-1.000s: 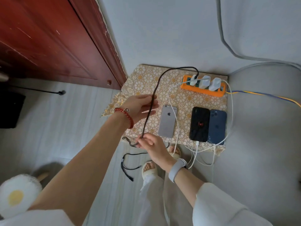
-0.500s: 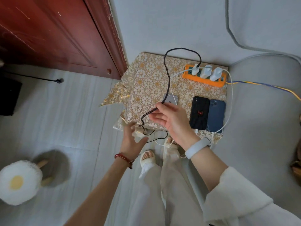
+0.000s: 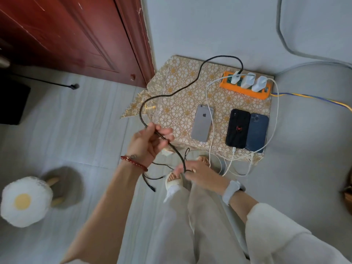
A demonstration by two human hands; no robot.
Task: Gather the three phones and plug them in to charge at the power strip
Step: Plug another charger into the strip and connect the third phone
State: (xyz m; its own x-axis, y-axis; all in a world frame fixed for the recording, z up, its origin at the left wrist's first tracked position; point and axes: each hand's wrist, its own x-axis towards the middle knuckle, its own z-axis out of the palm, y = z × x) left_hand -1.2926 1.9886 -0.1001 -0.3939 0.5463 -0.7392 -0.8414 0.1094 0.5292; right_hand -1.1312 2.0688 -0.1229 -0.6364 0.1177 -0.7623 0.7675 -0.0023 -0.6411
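Whereas half a second earlier my right hand (image 3: pixel 198 173) reached over the silver phone (image 3: pixel 202 125), it had dropped back to pinch the black braided cable (image 3: pixel 190 83) low, my left hand (image 3: pixel 150 142) clenching it higher. Unplugged silver, black (image 3: pixel 237 128) and blue phones (image 3: pixel 257 132) lay on the floral-clothed counter (image 3: pixel 181 111) by the orange power strip (image 3: pixel 245 88); connector sorting apparently continued.

A home is showing here; a dark red wooden door (image 3: pixel 72 35) is meeting pale floor tiles (image 3: pixel 80 119); a fried-egg plush cushion (image 3: pixel 25 201) is lying nearby.
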